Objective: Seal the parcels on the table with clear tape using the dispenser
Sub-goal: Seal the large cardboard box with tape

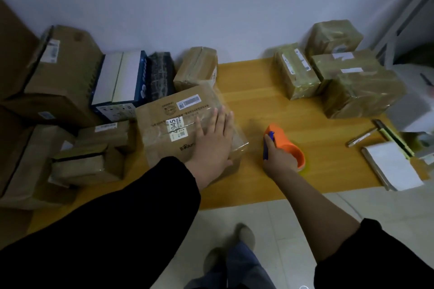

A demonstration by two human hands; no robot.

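**While the left hand [212, 141] pinned the box [169, 119], the right hand [278, 157] kept the dispenser [285, 145]**

Since a pull of tape would likely drag the box along the tabletop [258, 105], the left hand lay flat on its top, fingers [219, 117] straight and spread. The right hand's fingers were curled round the orange dispenser, which rested just beside the box (probably between strips). Clear tape was hard to make out; whether a strip joined box and dispenser could not be told. Papers [394, 166] at the far right were blurred.

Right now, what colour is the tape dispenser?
Orange, with a blue handle part, gripped by the right hand; tape dispenser, head view.
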